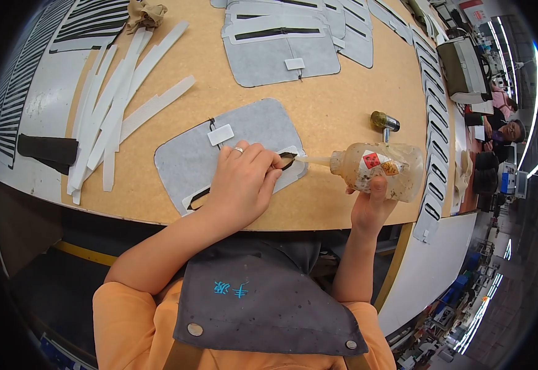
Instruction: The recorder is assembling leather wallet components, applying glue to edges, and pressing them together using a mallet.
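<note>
A grey panel [186, 151] with a dark edge lies at the front of the table. It carries a small white tag [221, 134] and a white-bordered slot with black edging. My left hand [244, 182] rests over the slot, thumb and fingers closed on its edging near the right end and hiding the middle. My right hand [370, 206] grips a cloudy plastic squeeze bottle [411, 166], tipped on its side. The bottle's thin nozzle points left, its tip at the slot's right end beside my left fingertips; whether they touch I cannot tell.
Behind lie several stacked grey panels [256, 61]. White strips [139, 68] and a black piece [47, 151] are at the left. A small hammer [385, 121] stands beyond the bottle. Slotted pieces [432, 179] line the table's right edge. Another person [509, 132] sits far right.
</note>
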`<act>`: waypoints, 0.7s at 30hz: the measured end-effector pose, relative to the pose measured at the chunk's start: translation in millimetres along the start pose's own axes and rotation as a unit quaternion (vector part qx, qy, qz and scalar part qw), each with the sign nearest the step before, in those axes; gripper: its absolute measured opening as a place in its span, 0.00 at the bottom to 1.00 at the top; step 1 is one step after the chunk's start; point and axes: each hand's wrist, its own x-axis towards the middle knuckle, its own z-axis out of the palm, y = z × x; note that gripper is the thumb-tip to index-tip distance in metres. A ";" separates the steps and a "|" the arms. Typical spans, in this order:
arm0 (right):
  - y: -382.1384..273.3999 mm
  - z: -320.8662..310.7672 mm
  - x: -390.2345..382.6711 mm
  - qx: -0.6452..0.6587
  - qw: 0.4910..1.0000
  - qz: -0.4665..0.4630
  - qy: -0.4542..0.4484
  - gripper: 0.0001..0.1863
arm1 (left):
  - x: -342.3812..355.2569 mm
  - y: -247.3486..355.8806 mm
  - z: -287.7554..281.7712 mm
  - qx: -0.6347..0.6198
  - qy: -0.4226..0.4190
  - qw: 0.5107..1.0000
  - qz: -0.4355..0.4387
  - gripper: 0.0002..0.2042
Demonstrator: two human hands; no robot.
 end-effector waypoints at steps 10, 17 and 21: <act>-4.8 -20.1 13.8 0.291 0.936 0.196 -0.036 0.32 | 0.3 0.2 -0.9 -0.005 -0.001 1.000 -0.003 0.02; -24.0 -18.1 35.6 0.406 0.901 0.140 -0.061 0.36 | 0.4 -1.4 0.1 -0.004 -0.002 1.000 -0.005 0.02; -2.4 -10.5 27.0 0.226 0.960 0.159 0.039 0.35 | 0.1 -0.4 -0.1 -0.004 -0.003 1.000 0.001 0.02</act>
